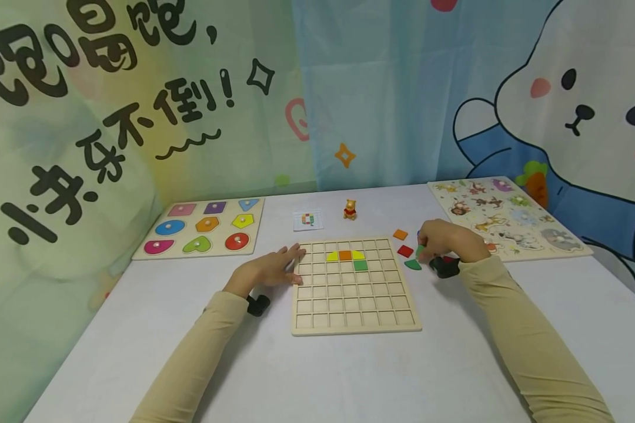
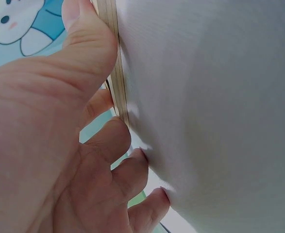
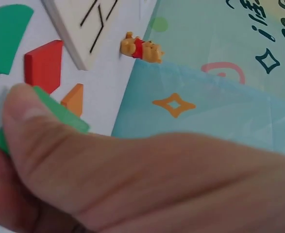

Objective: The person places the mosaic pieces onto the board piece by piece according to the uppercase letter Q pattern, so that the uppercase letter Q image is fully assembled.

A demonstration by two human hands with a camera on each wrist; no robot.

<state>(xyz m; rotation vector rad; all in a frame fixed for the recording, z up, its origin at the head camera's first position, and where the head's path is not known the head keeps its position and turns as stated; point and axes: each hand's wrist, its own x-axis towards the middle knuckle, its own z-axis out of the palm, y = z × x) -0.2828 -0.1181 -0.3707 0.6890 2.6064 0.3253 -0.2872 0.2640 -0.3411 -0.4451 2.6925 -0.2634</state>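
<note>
A square wooden grid board [image 1: 349, 305] lies on the table, with two yellow pieces, an orange square [image 1: 345, 255] and a green square [image 1: 360, 265] in its upper cells. My left hand [image 1: 270, 267] rests at the board's left edge, its thumb against the wooden side in the left wrist view and its other fingers spread along it. To the right of the board, my right hand [image 1: 447, 239] pinches a green tile [image 3: 59, 110] between thumb and fingers. Close by lie a red tile [image 1: 405, 251], a green quarter-round tile [image 1: 413, 265] and an orange tile [image 1: 400, 234].
Behind the board stand a pattern card [image 1: 308, 220] and a small bear figure [image 1: 350, 210]. A shape-knob puzzle [image 1: 219, 242] lies at the back left. An animal puzzle board [image 1: 529, 249] lies at the back right, beyond my right hand. A printed curtain [image 1: 381, 117] hangs behind the table.
</note>
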